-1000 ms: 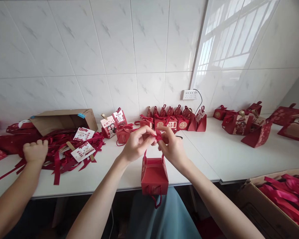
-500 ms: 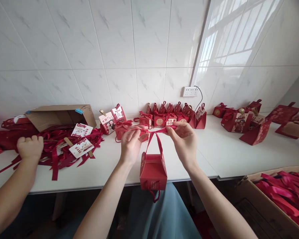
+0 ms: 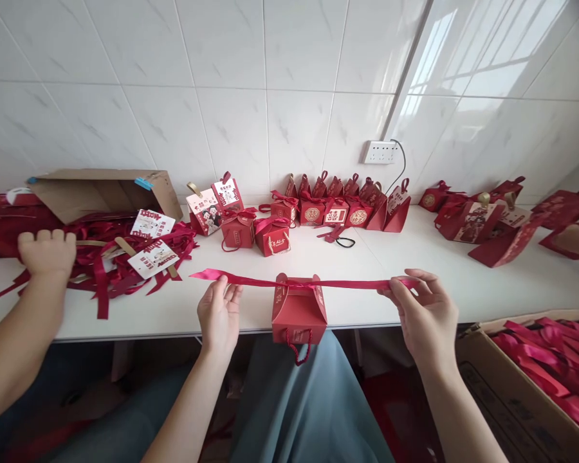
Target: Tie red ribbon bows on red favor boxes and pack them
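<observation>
Pinching a red ribbon (image 3: 299, 282) taut, left hand (image 3: 219, 316) and right hand (image 3: 427, 316), each grip closed on it, across a red gift box (image 3: 298, 314)

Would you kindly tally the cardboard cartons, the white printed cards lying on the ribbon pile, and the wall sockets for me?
Cardboard cartons: 2
White printed cards: 2
Wall sockets: 1
Total: 5

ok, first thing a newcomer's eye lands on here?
The red ribbon pulled taut between the left hand and right hand, running across the top of a small red gift box at the table's near edge. Behind it, a row of finished red boxes lines the white tiled wall.
</observation>
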